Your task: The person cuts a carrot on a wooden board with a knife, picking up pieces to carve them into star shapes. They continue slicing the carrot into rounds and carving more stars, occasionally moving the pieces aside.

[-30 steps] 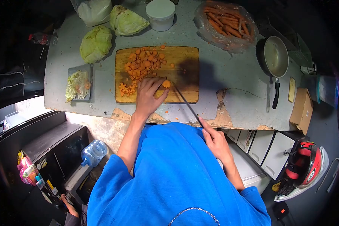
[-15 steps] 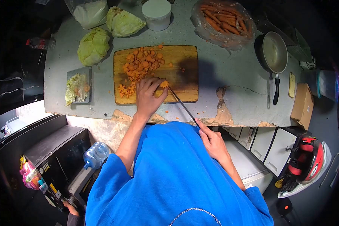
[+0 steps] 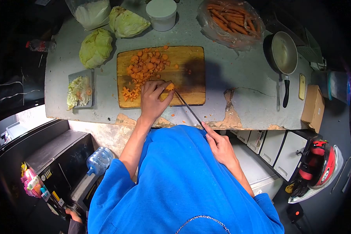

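My left hand (image 3: 155, 97) is closed over a piece of carrot (image 3: 170, 86) on the wooden cutting board (image 3: 191, 56), pinching it between thumb and fingers. In my right hand (image 3: 219, 146) is a knife (image 3: 188, 107), its handle mostly hidden by the fingers. The blade slants up and left, and its tip reaches the carrot piece. Above my left hand lies a pile of carrot slices (image 3: 146, 66). Small carrot strips (image 3: 130, 94) sit at the board's lower left, beside the hand.
Two cabbages (image 3: 95, 48) and a white tub (image 3: 162, 15) stand behind the board. A bag of carrots (image 3: 234, 21) and a pan (image 3: 284, 54) are to the right. A tray of scraps (image 3: 80, 91) lies left. Another person's hand (image 3: 73, 215) shows at lower left.
The whole view has shifted very slightly. Both hands, the knife and the carrot piece keep nearly the same positions.
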`<state>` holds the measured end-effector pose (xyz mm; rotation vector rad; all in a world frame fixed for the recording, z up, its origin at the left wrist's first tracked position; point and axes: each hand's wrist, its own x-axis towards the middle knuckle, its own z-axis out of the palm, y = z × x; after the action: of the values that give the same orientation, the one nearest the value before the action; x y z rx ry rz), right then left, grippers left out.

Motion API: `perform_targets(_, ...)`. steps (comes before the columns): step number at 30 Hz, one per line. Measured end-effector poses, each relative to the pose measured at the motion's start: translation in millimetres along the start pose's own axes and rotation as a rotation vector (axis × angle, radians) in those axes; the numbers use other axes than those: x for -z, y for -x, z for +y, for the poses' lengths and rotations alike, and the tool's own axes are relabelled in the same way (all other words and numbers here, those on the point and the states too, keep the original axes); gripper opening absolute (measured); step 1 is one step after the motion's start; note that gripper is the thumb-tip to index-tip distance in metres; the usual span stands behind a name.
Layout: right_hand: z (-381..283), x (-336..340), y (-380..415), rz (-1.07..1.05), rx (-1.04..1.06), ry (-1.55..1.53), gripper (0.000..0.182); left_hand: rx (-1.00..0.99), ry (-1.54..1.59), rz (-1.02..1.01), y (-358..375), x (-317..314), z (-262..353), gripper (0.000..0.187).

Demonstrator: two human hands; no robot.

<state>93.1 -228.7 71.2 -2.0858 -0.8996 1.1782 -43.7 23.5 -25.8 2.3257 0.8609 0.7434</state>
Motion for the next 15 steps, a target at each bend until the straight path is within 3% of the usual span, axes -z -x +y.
perform_targets(15, 0.3, -0.1, -0.5, -0.012, -0.017, -0.007, 0.046, 0.006, 0.018, -0.009, 0.9, 0.6, -2.6, 0.031)
